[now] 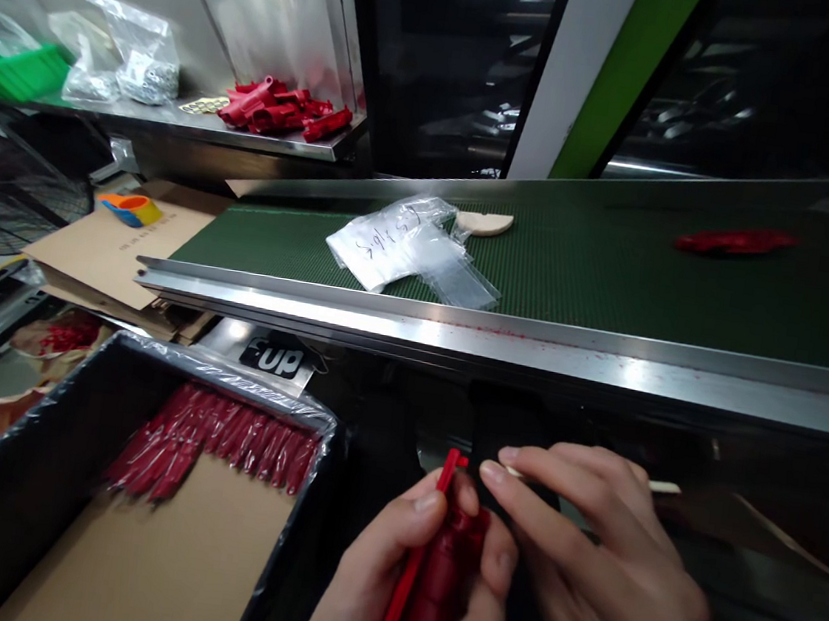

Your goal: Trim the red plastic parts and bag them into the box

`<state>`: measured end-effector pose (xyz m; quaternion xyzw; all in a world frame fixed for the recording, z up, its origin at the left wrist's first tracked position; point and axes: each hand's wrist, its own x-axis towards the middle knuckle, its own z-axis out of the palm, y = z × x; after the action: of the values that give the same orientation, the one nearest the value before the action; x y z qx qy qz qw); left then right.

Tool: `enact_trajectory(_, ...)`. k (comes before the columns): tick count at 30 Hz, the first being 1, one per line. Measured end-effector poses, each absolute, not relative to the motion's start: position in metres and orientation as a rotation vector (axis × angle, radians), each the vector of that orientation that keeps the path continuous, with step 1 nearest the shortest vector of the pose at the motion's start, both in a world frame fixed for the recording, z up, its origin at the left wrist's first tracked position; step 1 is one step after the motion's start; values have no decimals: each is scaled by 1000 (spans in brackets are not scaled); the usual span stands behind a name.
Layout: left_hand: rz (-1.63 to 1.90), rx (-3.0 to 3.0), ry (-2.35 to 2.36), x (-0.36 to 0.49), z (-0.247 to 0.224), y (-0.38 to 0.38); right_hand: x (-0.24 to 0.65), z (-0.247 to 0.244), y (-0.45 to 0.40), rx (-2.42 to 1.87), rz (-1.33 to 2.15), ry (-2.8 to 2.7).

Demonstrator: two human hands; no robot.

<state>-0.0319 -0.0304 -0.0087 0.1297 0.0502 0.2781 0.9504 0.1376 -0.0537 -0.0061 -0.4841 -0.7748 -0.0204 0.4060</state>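
Near the bottom centre, my left hand is wrapped round a red plastic part, with a narrow red strip standing up along its left side. Just to the right is my right hand, its fingers bent and its index and middle fingertips close to the top of the red part. A thin pale stick shows beyond the right hand's knuckles, and a small pale tip is visible between its fingertips. Most of the stick is hidden behind the fingers.
A green conveyor belt bears plastic bags, a pale half-round piece and a red part. Its metal rail crosses ahead. Lower left, a lined box holds wrapped red parts. More red parts lie on a metal shelf.
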Motion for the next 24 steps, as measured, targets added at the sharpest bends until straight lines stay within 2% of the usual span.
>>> enact_trajectory(5,624,237,87,-32,-13,-35,139,-7,-58,-1231,-74,-1971)
enact_trajectory(12,536,62,224,-34,-17,-38,146,9,-57,-1339,-139,-1735)
enact_trajectory(18,592,65,222,-33,-20,-35,139,-7,-57,-1328,96,-1795)
enact_trajectory(24,598,307,316,-24,-26,-32,131,-5,-45,-1348,623,-1625)
